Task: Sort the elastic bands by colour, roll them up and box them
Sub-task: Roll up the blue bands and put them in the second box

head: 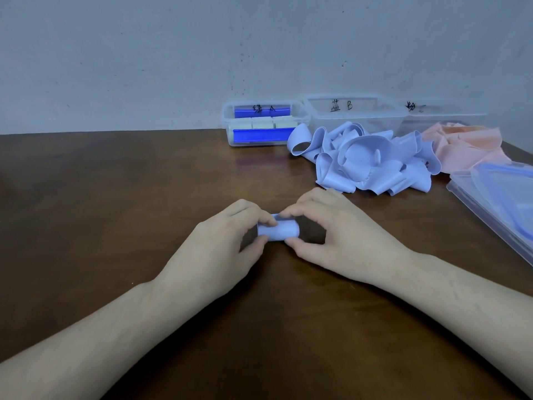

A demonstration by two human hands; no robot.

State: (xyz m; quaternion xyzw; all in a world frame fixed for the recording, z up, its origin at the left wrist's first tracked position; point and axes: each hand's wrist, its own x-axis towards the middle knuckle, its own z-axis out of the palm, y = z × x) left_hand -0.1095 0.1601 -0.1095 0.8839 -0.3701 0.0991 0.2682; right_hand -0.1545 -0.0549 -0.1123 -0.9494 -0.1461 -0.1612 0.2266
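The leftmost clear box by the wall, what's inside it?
The leftmost box holds a row of pale rolled bands, with bright blue strips showing behind and in front of them. Its bottom and anything lower are hidden by the blue front strip.

We have 1 view only, from a wide-angle camera worn on the head, so no second view shares any part of the scene. It looks forward and down over the brown bench (115, 197) toward the pale wall (173, 53) behind it. Our 2 forearms enter from the bottom corners, and the left hand (219, 243) and right hand (331, 235) meet near the frame's centre, close under the lens. The clear boxes (356, 111) stand farther off, right of centre, against the wall.
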